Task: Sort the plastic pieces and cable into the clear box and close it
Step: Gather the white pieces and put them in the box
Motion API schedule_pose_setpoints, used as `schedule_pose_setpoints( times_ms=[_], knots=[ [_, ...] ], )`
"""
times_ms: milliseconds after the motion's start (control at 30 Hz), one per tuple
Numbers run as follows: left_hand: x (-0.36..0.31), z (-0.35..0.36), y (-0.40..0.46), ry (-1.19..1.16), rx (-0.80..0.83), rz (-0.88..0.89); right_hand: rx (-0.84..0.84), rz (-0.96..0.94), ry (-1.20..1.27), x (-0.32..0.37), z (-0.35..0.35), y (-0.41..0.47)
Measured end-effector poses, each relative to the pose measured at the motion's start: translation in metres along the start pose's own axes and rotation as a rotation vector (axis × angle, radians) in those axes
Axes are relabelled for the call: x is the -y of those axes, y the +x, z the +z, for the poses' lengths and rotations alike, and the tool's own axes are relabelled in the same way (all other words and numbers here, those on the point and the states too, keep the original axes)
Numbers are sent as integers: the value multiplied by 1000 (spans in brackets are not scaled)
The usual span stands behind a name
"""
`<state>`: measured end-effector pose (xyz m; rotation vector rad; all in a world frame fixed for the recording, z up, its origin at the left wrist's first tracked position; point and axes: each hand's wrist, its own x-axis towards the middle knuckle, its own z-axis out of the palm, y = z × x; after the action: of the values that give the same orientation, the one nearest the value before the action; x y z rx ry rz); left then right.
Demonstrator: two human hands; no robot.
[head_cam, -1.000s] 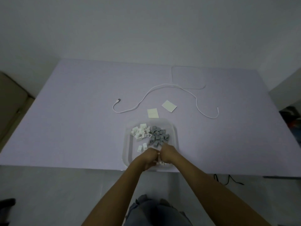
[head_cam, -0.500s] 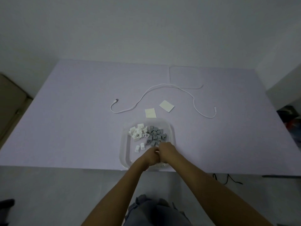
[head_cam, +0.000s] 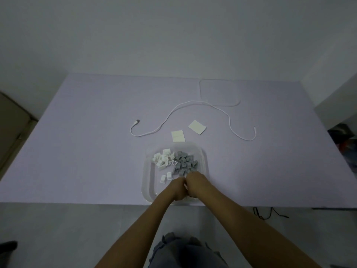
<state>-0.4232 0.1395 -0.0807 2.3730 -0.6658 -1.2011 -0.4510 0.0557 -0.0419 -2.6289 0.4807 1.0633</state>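
A clear box [head_cam: 148, 172] stands at the table's near edge. Inside it, white plastic pieces [head_cam: 161, 159] are heaped at the far left and grey pieces [head_cam: 185, 163] at the far right. My left hand [head_cam: 176, 188] and right hand [head_cam: 195, 182] are pressed together over the box's near part, fingers curled. A small pale piece shows between them; the rest of what they hold is hidden. The white cable [head_cam: 193, 102] lies loose across the table beyond the box. The clear lid [head_cam: 219, 93] lies flat at the far right.
Two white square pads [head_cam: 178, 135] [head_cam: 197, 127] lie just beyond the box. The table's front edge runs under my wrists. A dark cable [head_cam: 268, 214] lies on the floor at the right, and dark clutter [head_cam: 342, 136] sits past the table's right edge.
Both hands stay pressed together over the near part of the box and shift only slightly. The pieces, cable and lid have not moved.
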Motion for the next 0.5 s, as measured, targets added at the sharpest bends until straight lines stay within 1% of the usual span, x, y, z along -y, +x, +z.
schedule_pose_setpoints(
  times_ms=[100, 200, 233, 267, 333, 367, 400, 467, 500],
  knots=[
    [3, 3, -2, 50, 46, -9, 19, 2, 67, 2, 6, 1],
    [5, 6, -6, 72, 73, 1, 28, 21, 69, 3, 9, -5],
    [5, 3, -6, 82, 67, 21, -8, 13, 99, 1, 8, -4],
    [4, -1, -7, 71, 46, 32, -4, 14, 120, 1, 5, -2],
    [-4, -21, -10, 35, -6, 68, 66, 41, 133, -3, -9, 1],
    [-8, -32, -12, 11, -30, 97, 66, 51, 141, -5, -16, 2],
    [-12, -45, -13, -19, -55, 125, 17, 63, 177, -9, -26, 6],
    [-20, -66, -13, -109, -103, 133, -95, 40, 164, -20, -41, 4],
    [-25, -78, -10, -142, -151, 136, -159, 27, 177, -29, -51, 2]
  ],
)
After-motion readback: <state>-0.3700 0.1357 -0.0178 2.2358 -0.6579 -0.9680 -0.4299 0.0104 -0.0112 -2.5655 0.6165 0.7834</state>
